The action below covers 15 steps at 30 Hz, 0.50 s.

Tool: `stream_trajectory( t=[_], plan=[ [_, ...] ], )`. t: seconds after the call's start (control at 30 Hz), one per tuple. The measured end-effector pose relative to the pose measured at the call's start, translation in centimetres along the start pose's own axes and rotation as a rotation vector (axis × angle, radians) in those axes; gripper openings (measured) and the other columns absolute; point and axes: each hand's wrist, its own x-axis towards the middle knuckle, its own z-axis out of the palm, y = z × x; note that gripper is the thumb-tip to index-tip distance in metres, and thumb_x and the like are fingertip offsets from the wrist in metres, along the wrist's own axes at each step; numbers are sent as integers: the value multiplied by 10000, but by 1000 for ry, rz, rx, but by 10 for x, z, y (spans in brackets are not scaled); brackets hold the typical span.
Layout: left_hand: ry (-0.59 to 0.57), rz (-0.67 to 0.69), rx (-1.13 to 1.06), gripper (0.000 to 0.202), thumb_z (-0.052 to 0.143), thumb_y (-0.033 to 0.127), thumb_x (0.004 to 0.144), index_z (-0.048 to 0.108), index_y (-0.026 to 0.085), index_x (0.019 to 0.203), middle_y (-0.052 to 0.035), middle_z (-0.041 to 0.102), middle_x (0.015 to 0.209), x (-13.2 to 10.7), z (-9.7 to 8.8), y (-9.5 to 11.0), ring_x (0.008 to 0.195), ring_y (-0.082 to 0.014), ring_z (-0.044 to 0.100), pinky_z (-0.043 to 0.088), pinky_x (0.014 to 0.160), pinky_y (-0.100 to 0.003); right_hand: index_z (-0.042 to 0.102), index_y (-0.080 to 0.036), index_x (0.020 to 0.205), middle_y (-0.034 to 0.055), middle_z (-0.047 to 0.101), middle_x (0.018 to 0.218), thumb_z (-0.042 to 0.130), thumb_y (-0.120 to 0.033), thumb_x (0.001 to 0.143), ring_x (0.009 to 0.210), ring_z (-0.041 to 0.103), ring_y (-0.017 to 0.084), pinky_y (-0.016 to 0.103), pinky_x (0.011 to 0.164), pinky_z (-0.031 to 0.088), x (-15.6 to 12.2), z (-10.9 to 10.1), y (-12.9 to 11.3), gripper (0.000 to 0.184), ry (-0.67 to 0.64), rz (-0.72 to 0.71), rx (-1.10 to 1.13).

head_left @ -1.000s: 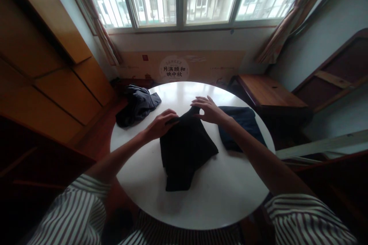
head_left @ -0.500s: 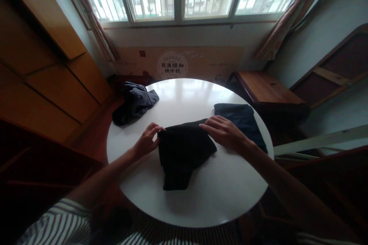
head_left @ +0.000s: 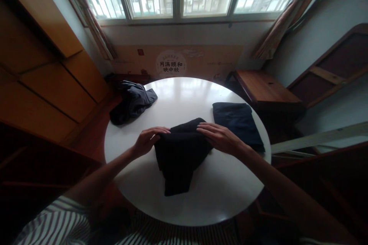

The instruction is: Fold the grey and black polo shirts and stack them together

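Note:
A black garment (head_left: 181, 160) lies partly folded on the white round table (head_left: 230, 187); its exact kind is unclear. My left hand (head_left: 148, 139) grips its upper left edge, thumb below and fingers on top. At the upper right, my right hand (head_left: 220, 134) holds the same edge with its fingers laid over the cloth and its thumb hidden. Between the hands the edge is lifted into a fold, and a flap of the cloth shows behind it. A narrower end of the garment hangs toward me on the tabletop.
A folded dark blue garment (head_left: 238, 122) rests at the table's right side. Crumpled dark clothing (head_left: 132, 101) sits at the far left edge. Beyond the table stand a wooden side table (head_left: 267, 86) on the right and wooden cabinets (head_left: 57, 95) on the left.
Both hands have shifted their hold on the black garment, and its upper edge is now raised and turned toward me. The left fingers have extended over the cloth.

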Motion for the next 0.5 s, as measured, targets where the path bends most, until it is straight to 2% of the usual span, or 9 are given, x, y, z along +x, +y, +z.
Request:
stream_trajectory(
  t=[0.1, 0.2, 0.37, 0.43, 0.5],
  plan=[
    [-98, 3, -50, 253, 461, 303, 1017, 654, 184, 1128, -137, 728, 1100, -12, -2, 1, 1134, -260, 661, 504, 1019, -511, 597, -156, 1327, 126, 662, 1288, 387, 24, 889, 1220, 601, 230, 447, 1029, 518, -12, 3, -6, 518, -11, -59, -22],
    [-173, 19, 6, 236, 471, 256, 1008, 656, 193, 1141, -140, 724, 1128, -27, -4, 3, 1174, -255, 641, 494, 1032, -512, 577, -187, 1360, 104, 642, 1326, 386, 34, 875, 1258, 573, 228, 472, 1068, 484, -25, 2, -15, 566, -18, -68, -27],
    [-404, 88, 231, 285, 537, 205, 946, 662, 255, 1197, -105, 715, 1186, -46, -5, 14, 1230, -249, 605, 431, 1094, -502, 583, -186, 1354, 104, 580, 1406, 411, 41, 807, 1340, 499, 251, 483, 1074, 467, -46, 8, -20, 617, -178, -40, -14],
    [-438, 109, 265, 319, 549, 206, 923, 653, 260, 1219, -98, 708, 1203, -46, -4, 20, 1238, -256, 597, 406, 1111, -509, 568, -165, 1364, 124, 562, 1421, 447, -12, 794, 1342, 493, 277, 546, 1097, 417, -50, 8, -21, 603, -229, -21, 15],
    [-426, 85, 245, 298, 524, 190, 922, 671, 241, 1176, -100, 716, 1171, -40, -1, 26, 1214, -254, 607, 415, 1101, -501, 563, -149, 1358, 143, 573, 1404, 489, -82, 772, 1324, 506, 305, 632, 1134, 304, -46, 4, -23, 594, -238, -15, 66]
  ],
)
